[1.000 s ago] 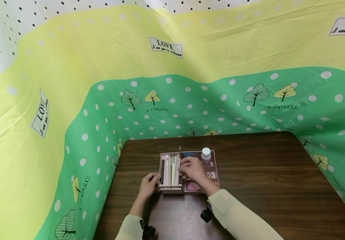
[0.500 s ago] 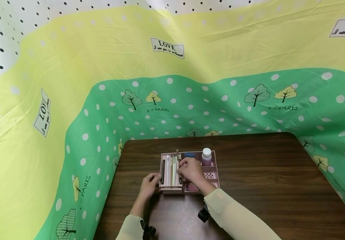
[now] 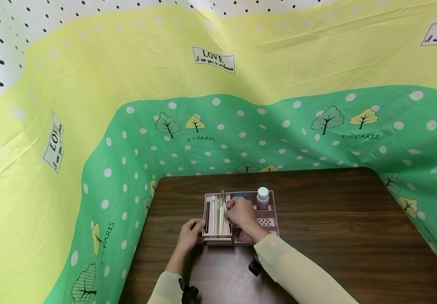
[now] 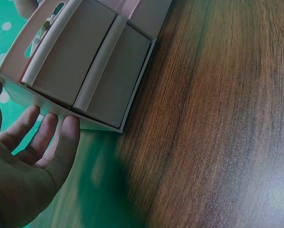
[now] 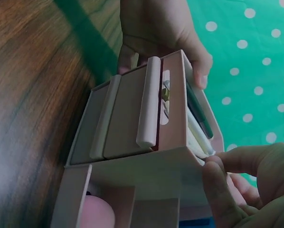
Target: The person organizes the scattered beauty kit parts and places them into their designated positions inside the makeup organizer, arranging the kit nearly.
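Note:
A pink desktop organizer (image 3: 219,241) stands on the table, its left tray lined with several brushes and slim sticks (image 3: 218,215) and a black pen-like stick (image 3: 207,217). My left hand (image 3: 188,234) holds the organizer's left side, thumb at the top rim and fingertips against the outer wall (image 4: 42,102). Over the tray's right edge, my right hand (image 3: 241,213) pinches a slim brush (image 3: 223,196) between thumb and forefinger. The brush leans slightly, bristle end up toward the back; the fingers hide part of its handle. Two drawer fronts (image 4: 75,52) face the person.
Right compartments hold a white-capped bottle (image 3: 262,198), a blue item (image 3: 240,195) and a pink rounded sponge-like piece (image 5: 97,212). A dark wood table (image 3: 336,219) surrounds the organizer. Behind it hangs a green and yellow printed cloth (image 3: 264,126).
My right hand has shifted slightly left and the brush's bristle end has moved left and lower, over the tray. My left hand stays at the organizer's side.

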The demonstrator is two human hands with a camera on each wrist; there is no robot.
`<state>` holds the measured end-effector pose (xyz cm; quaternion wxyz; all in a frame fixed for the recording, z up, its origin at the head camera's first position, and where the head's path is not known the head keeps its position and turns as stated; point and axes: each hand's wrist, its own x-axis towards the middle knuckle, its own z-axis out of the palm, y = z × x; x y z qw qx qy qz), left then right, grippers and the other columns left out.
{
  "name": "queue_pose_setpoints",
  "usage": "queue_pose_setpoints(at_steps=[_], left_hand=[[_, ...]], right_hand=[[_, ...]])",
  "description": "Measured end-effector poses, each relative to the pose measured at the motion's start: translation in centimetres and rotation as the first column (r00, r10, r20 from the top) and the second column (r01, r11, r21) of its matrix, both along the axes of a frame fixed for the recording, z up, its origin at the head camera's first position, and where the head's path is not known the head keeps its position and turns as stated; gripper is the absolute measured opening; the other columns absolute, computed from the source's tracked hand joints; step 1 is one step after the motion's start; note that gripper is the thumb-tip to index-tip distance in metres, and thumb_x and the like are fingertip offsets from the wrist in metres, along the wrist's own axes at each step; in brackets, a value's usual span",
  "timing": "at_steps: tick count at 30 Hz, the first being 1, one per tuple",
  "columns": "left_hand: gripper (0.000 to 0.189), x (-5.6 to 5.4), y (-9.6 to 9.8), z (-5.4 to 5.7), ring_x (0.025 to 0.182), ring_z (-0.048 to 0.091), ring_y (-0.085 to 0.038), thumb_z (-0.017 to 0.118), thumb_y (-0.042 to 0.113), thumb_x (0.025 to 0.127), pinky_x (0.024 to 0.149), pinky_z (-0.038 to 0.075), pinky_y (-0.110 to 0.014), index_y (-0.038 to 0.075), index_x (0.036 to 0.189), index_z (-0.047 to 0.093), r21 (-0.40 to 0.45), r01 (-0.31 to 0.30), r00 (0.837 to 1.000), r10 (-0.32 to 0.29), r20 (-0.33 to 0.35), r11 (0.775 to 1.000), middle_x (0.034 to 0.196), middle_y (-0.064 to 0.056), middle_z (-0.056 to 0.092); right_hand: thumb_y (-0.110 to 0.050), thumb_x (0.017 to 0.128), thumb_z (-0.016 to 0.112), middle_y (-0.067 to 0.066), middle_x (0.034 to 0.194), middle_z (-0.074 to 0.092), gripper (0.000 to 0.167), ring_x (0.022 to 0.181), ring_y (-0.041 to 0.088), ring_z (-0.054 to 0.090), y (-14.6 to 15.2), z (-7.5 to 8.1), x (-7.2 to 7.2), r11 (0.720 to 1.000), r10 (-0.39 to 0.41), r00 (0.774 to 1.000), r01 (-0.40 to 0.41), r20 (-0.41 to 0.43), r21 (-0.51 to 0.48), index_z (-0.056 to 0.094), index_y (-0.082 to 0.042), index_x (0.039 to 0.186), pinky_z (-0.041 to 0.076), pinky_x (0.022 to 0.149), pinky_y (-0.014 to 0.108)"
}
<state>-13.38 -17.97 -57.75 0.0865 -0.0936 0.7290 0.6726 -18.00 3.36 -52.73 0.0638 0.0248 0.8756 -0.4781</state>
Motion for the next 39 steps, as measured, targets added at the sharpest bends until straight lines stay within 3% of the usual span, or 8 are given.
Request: queue_pose_setpoints(at_steps=[11, 17, 21, 24, 28, 31, 35, 39], left_hand=[[0.029, -0.2, 0.0, -0.2, 0.090, 0.058, -0.019, 0.066, 0.018, 0.099, 0.072, 0.064, -0.048, -0.007, 0.114, 0.068, -0.001, -0.001, 1.000, 0.001, -0.007, 1.000, 0.098, -0.003, 0.062], [0.028, -0.4, 0.0, -0.4, 0.088, 0.056, -0.018, 0.065, 0.016, 0.099, 0.072, 0.064, -0.048, -0.007, 0.114, 0.068, -0.002, 0.004, 1.000, -0.004, -0.010, 1.000, 0.096, -0.002, 0.060], [0.027, -0.3, 0.1, -0.2, 0.090, 0.057, -0.018, 0.065, 0.016, 0.099, 0.072, 0.064, -0.048, -0.007, 0.114, 0.068, 0.000, 0.004, 1.000, -0.004, -0.011, 1.000, 0.097, -0.001, 0.062], [0.026, -0.4, 0.1, -0.2, 0.090, 0.056, -0.018, 0.065, 0.015, 0.099, 0.072, 0.064, -0.047, -0.006, 0.113, 0.068, -0.001, 0.004, 1.000, -0.004, -0.006, 1.000, 0.097, -0.001, 0.061], [0.026, -0.6, 0.0, -0.8, 0.090, 0.055, -0.018, 0.064, 0.014, 0.099, 0.070, 0.064, -0.046, -0.007, 0.113, 0.068, -0.006, 0.008, 1.000, -0.008, -0.004, 1.000, 0.097, -0.001, 0.060], [0.027, -1.0, -0.3, -2.1, 0.090, 0.055, -0.018, 0.064, 0.016, 0.099, 0.069, 0.064, -0.044, -0.006, 0.114, 0.068, -0.006, -0.004, 1.000, 0.004, 0.001, 1.000, 0.098, -0.002, 0.060], [0.029, -1.4, -0.4, -3.7, 0.090, 0.055, -0.017, 0.065, 0.020, 0.099, 0.065, 0.063, -0.039, -0.004, 0.115, 0.069, -0.013, -0.025, 1.000, 0.025, 0.002, 1.000, 0.098, -0.002, 0.060], [0.031, -1.5, -0.5, -4.3, 0.090, 0.055, -0.017, 0.066, 0.023, 0.099, 0.063, 0.063, -0.036, -0.003, 0.115, 0.069, -0.027, -0.033, 0.999, 0.032, -0.012, 0.999, 0.099, -0.004, 0.060]], right_hand=[[0.004, 0.078, 0.068, 0.007, 0.060, 0.066, 0.012, 0.047, 0.020, 0.066, 0.0, 0.7, -0.5, 0.998, 0.059, 0.998, -0.060, 0.018, 0.031, 0.066, -0.004, 0.087, 0.056, 0.044, 0.031], [0.002, 0.076, 0.064, -0.002, 0.062, 0.065, 0.017, 0.041, 0.008, 0.054, -0.1, 0.6, -0.9, 0.968, 0.145, 0.989, -0.138, -0.019, 0.207, 0.073, -0.012, 0.081, 0.041, 0.045, 0.023], [0.002, 0.076, 0.062, -0.006, 0.044, 0.041, 0.031, 0.036, 0.008, 0.037, -0.1, 0.7, -1.1, 0.957, 0.171, 0.985, -0.166, -0.001, 0.236, 0.049, -0.018, 0.057, 0.024, 0.043, 0.023], [0.001, 0.076, 0.061, -0.005, 0.046, 0.037, 0.034, 0.037, 0.009, 0.035, 0.0, 0.7, -1.3, 0.954, 0.178, 0.984, -0.172, 0.001, 0.245, 0.043, -0.019, 0.055, 0.021, 0.043, 0.024], [-0.004, 0.076, 0.068, -0.002, 0.071, 0.067, 0.011, 0.050, 0.011, 0.051, 0.3, 0.8, -1.3, 0.949, 0.171, 0.985, -0.159, -0.021, 0.271, 0.073, -0.014, 0.076, 0.039, 0.047, 0.026], [-0.011, 0.077, 0.077, 0.001, 0.096, 0.077, 0.021, 0.063, 0.013, 0.061, 0.5, 0.8, -1.3, 0.948, 0.165, 0.986, -0.149, -0.034, 0.280, 0.080, -0.014, 0.097, 0.052, 0.058, 0.032], [-0.017, 0.077, 0.084, 0.002, 0.096, 0.077, 0.024, 0.067, 0.014, 0.063, 0.8, 0.5, -1.2, 0.956, 0.158, 0.987, -0.146, -0.027, 0.255, 0.079, -0.014, 0.100, 0.056, 0.064, 0.035], [-0.019, 0.080, 0.085, -0.001, 0.087, 0.073, 0.026, 0.063, 0.014, 0.062, 1.2, 0.1, -1.0, 0.969, 0.160, 0.987, -0.156, -0.006, 0.190, 0.078, -0.012, 0.105, 0.053, 0.063, 0.033]])
